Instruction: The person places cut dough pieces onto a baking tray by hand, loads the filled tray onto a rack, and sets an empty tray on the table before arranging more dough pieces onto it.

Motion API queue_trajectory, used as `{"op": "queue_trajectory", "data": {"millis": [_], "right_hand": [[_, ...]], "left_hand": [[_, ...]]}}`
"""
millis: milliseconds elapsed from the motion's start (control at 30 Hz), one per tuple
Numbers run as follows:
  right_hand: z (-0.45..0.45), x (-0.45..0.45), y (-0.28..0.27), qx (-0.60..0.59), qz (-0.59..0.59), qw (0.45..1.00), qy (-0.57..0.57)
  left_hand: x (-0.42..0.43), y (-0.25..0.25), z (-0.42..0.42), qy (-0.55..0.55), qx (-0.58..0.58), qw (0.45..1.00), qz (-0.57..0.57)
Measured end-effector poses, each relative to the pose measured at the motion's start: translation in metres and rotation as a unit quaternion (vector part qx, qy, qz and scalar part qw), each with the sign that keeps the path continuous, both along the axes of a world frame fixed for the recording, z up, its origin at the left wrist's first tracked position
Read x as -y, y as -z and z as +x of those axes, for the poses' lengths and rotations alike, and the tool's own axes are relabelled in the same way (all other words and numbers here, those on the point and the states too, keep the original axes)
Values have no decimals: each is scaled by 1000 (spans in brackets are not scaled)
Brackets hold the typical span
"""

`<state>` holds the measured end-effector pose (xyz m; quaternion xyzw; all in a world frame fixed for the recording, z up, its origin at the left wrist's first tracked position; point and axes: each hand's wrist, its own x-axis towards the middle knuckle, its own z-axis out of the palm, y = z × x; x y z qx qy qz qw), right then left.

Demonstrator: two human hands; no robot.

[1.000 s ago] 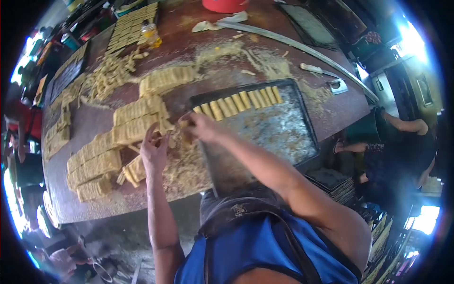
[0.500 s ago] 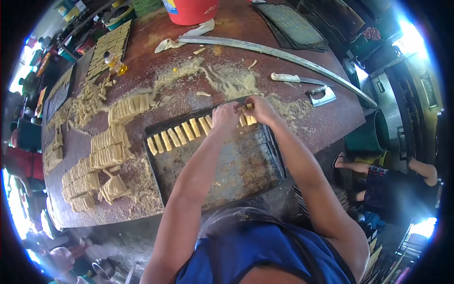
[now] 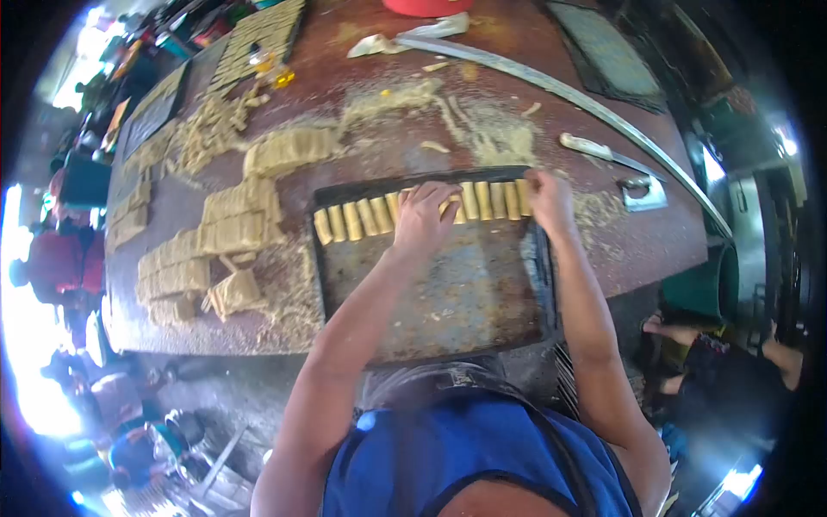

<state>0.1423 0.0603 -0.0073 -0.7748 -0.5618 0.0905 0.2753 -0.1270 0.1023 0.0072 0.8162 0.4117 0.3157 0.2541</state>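
A dark, worn baking tray [image 3: 431, 314] lies at the table's near edge. Along its far side runs a row of pale yellow dough sticks [image 3: 379, 215], standing side by side. My left hand [image 3: 420, 215] is over the middle of this row, fingers and thumb apart, with dough sticks showing between them. At the row's right end, by the tray's far right corner, my right hand [image 3: 553, 202] has its fingers curled together against the last stick. Whatever those fingertips pinch is hidden.
Stacks of cut dough strips [image 3: 233, 220] and loose crumbs cover the left of the table [image 3: 620, 250]. To the right lie a long metal strip [image 3: 551, 84], a knife [image 3: 590, 146] and a scraper [image 3: 644, 195]. An oil bottle [image 3: 261, 59] stands at the back left. Another person [image 3: 724, 375] is at the right.
My hands have moved apart: the left now sits over the row's middle, the right at its right end. More dough sticks show at the right. The view has shifted.
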Motion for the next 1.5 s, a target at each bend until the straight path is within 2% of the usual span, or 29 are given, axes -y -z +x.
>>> {"op": "queue_trajectory", "data": {"millis": [67,200,267,300,333,367,433,467,533,567,633,700,767,833,900,967,1100,1167,1267,1333,1367,1400,1433,1500], "right_hand": [[-34,0,-25,-88,61,993,40],[-123,-11,-17,-148,55,987,-37],[-194,-17,-20,-233,14,969,-75],[-261,-14,-16,-261,-39,959,-103],[-312,-15,-14,-290,-93,944,-129],[-357,-14,-27,-366,-191,898,-153],[-434,-17,-16,-440,-289,829,-189],[-470,-23,-1,-443,-275,832,-191],[-526,-33,24,-429,-275,848,-144],[-543,-37,23,-425,-272,852,-139],[-569,-46,23,-325,-314,886,-105],[-580,-56,51,-346,-315,878,-104],[-587,-59,50,-369,-309,870,-104],[-592,-55,29,-260,-297,910,-128],[-593,-53,27,-255,-280,916,-135],[-587,-43,-3,-300,-258,907,-141],[-587,-39,-7,-367,-283,865,-191],[-587,-38,-11,-346,-279,877,-182],[-550,-34,-12,-374,-229,883,-168],[-504,-29,-20,-472,-204,842,-167],[-485,-23,-24,-521,-195,814,-168],[-452,-18,-32,-470,-210,834,-198],[-425,-13,-21,-458,-223,850,-138],[-378,-12,-3,-329,-236,906,-125]], "left_hand": [[5,0,-58,-20,-29,999,10],[5,-7,-171,-85,-54,993,60],[0,-11,-224,-121,-31,990,62],[3,-22,-284,-142,12,990,19],[5,-23,-319,-173,-26,984,25],[11,-21,-352,-203,-64,977,27],[19,-21,-419,-201,-128,971,0],[26,-24,-441,-192,-122,974,0],[37,-30,-471,-186,-210,955,-98],[42,-27,-477,-180,-203,957,-97],[48,-13,-486,-188,-182,956,-131],[50,5,-490,-178,-167,964,-100],[52,9,-487,-193,-167,964,-73],[52,14,-487,-194,-165,965,-56],[55,18,-488,-218,-153,962,-60],[58,14,-488,-217,-151,962,-63],[61,6,-486,-223,-148,961,-65],[61,7,-482,-220,-154,962,-59],[66,-1,-483,-224,-80,970,-51],[83,-14,-473,-295,-41,954,15],[88,-1,-479,-308,-1,951,30],[94,13,-477,-325,40,944,44],[108,4,-464,-344,13,939,23],[121,-1,-433,-344,48,932,-101]]}}
